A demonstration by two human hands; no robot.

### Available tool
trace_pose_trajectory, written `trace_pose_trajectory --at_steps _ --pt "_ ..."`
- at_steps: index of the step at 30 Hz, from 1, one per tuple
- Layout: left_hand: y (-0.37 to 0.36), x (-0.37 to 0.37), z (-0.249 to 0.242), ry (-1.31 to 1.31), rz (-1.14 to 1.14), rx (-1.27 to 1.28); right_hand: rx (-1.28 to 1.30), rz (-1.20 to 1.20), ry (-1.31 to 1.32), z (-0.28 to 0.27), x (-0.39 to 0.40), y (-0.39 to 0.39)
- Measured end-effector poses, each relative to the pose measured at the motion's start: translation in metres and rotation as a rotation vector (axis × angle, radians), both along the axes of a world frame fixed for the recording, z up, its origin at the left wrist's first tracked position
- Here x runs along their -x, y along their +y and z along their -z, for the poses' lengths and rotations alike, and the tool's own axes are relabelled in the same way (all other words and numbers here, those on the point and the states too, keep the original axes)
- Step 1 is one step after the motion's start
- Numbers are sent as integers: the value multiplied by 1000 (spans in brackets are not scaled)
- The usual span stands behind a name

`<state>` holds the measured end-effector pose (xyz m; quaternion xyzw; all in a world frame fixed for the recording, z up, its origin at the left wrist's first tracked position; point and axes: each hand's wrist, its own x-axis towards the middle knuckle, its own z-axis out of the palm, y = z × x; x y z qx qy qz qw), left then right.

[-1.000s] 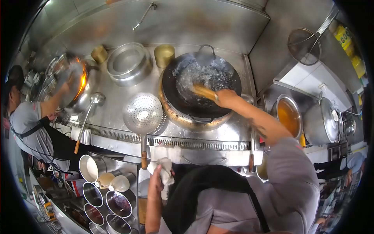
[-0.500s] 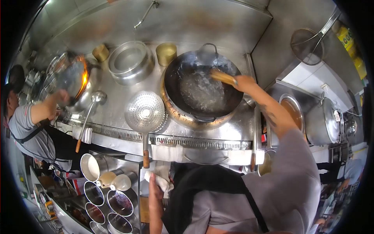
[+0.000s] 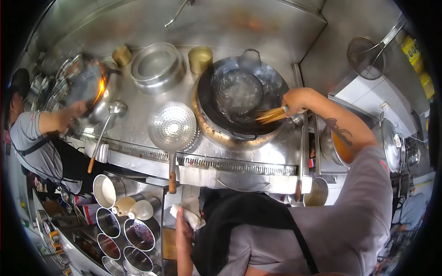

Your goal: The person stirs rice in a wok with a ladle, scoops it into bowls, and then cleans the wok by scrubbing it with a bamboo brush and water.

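Observation:
A bamboo wok brush (image 3: 270, 115) is gripped in my right hand (image 3: 298, 100), its bristles against the lower right wall of a black wok (image 3: 207, 99). Water (image 3: 238, 92) swirls in the bowl of the wok, which sits on a round burner ring. Down by my apron, my left hand (image 3: 183, 227) is closed on a white cloth (image 3: 191, 212). Left of the wok lies a perforated strainer (image 3: 172, 123) with a wooden handle pointing toward me.
A steel pot (image 3: 156, 69) and a brass-coloured container (image 3: 200, 60) stand behind the strainer. A ladle (image 3: 117, 108) lies further left. Beside it a co-worker (image 3: 39, 138) handles a flaming wok (image 3: 87, 89). Several containers (image 3: 124, 234) and bottles (image 3: 140, 210) stand lower left; a wire skimmer (image 3: 367, 57) hangs right.
My right hand has swept the brush from the upper part of the wok down to its lower right side, and the water has shifted. My left hand stays on the cloth.

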<state>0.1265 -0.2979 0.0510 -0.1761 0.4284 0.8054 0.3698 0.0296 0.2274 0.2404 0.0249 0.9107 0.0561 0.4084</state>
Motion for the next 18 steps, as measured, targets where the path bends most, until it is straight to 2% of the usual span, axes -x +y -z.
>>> trace_pose_trajectory --at_steps 3,5,7,8,9,11,14,15,18 --pt "-1 8 -9 77 3 -21 -74 34 42 -1 4 -3" --pt "0 11 -14 29 -21 -95 71 107 -37 21 28 -6" --pt "5 12 -15 -10 -19 -123 -9 141 123 49 46 -17" --pt "7 12 -14 14 -5 -57 -21 115 182 62 45 -21" --pt "9 14 -14 38 9 11 -79 81 200 58 39 -35" --pt "8 15 -22 53 29 -20 -46 68 138 29 21 -47" --pt "0 12 -11 -7 22 -149 53 76 51 23 29 -15" --pt "3 14 -6 -3 26 -157 34 134 87 23 35 -16" --pt "11 13 -2 10 61 -177 -103 165 426 75 29 -34"
